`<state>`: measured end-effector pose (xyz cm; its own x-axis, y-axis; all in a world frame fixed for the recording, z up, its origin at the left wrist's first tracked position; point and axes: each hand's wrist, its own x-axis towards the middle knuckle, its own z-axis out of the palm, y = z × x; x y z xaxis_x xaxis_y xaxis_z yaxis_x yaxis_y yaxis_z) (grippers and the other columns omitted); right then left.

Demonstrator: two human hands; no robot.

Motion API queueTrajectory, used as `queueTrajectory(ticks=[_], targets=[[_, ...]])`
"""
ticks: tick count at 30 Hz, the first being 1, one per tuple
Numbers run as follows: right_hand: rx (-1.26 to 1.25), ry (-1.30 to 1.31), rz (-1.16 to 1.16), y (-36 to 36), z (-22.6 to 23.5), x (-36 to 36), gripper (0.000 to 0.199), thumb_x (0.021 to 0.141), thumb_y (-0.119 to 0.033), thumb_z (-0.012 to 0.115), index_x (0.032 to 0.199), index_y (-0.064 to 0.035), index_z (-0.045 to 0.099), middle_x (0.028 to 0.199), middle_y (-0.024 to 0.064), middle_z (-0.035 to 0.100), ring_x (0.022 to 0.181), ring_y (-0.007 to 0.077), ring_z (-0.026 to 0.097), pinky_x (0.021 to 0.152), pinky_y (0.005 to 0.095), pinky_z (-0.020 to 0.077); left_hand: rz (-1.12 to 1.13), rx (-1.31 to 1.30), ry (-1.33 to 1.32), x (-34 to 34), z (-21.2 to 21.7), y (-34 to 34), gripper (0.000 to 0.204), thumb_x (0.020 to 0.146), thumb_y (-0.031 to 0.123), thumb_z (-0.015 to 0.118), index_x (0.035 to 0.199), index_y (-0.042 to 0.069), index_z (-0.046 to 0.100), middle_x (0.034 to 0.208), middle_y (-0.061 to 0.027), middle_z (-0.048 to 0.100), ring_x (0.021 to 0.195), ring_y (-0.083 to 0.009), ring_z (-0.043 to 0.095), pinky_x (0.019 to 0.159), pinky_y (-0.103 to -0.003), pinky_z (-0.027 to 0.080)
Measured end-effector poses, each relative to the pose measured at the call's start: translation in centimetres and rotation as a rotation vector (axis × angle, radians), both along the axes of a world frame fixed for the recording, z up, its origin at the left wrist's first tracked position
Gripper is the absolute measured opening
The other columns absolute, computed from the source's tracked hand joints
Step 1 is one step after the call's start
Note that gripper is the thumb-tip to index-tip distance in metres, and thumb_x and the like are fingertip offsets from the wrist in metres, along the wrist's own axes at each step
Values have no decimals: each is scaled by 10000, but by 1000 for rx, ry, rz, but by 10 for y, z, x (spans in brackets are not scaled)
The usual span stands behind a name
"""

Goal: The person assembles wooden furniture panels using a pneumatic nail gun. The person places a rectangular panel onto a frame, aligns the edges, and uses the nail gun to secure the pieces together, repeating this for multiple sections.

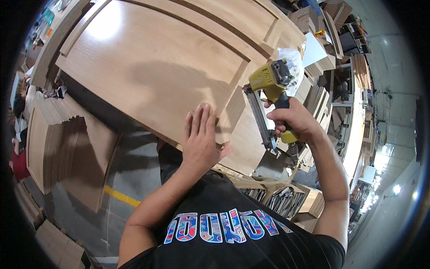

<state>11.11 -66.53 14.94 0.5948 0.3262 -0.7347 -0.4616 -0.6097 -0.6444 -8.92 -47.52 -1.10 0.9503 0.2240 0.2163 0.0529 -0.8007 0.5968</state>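
A large light-wood panel (148, 67) with raised strips along its edges lies flat in front of me. My left hand (200, 139) rests on the panel near its close right corner, fingers stretched out and thumb apart. In my right hand (298, 117) is a yellow-green and black pneumatic nail gun (271, 80), gripped round its handle. The gun is held to the right of the panel, with its dark magazine slanting down toward me. Whether its nose touches the wood strip (239, 78) at the panel's right end, I cannot tell.
Stacked wood panels (58, 143) stand on the floor to the left, near a yellow floor line (121, 196). A white plastic bag (293, 62) sits beyond the nail gun. An air hose (273, 181) curves below it, above boxes of thin strips (284, 201). Shelving with boards lines the right.
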Motion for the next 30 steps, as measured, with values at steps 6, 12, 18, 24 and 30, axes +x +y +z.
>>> queueTrajectory(ticks=[6, 12, 18, 24, 30], targets=[[108, 62, -3, -6, 5, -35, 492, 978, -82, 805, 1420, 41, 626, 682, -20, 574, 551, 87, 570, 565, 290, 534, 123, -1, -124, -28, -29, -15, 646, 796, 427, 930, 1217, 36, 634, 1688, -261, 545, 1607, -444, 477, 1368, -536, 301], [57, 86, 68, -6, 4, -63, 481, 981, -82, 806, 1420, 17, 637, 704, -12, 603, 552, 85, 573, 560, 286, 515, 135, 22, -89, -26, -24, -21, 615, 781, 367, 918, 1194, 15, 628, 1690, -262, 537, 1626, -439, 458, 1376, -540, 289], [33, 77, 82, -6, 3, -64, 463, 979, -85, 805, 1403, 15, 650, 742, -10, 627, 569, 88, 590, 563, 283, 517, 149, -8, -114, -26, -26, -24, 599, 774, 339, 904, 1189, 4, 631, 1686, -198, 563, 1630, -387, 470, 1373, -527, 298], [-35, 70, 156, 0, 16, -89, 502, 977, -120, 822, 1432, 4, 652, 754, -10, 647, 580, 86, 584, 563, 278, 487, 135, -49, -97, -29, -26, -21, 630, 789, 364, 915, 1213, -2, 626, 1686, -174, 570, 1625, -364, 479, 1371, -507, 304], [-19, 159, 189, 1, 13, -109, 651, 963, -155, 837, 1551, 3, 606, 710, -14, 625, 552, 80, 548, 553, 273, 471, 107, -86, -93, -32, -19, -19, 660, 802, 377, 932, 1244, -3, 621, 1701, -174, 555, 1635, -365, 462, 1369, -505, 306]])
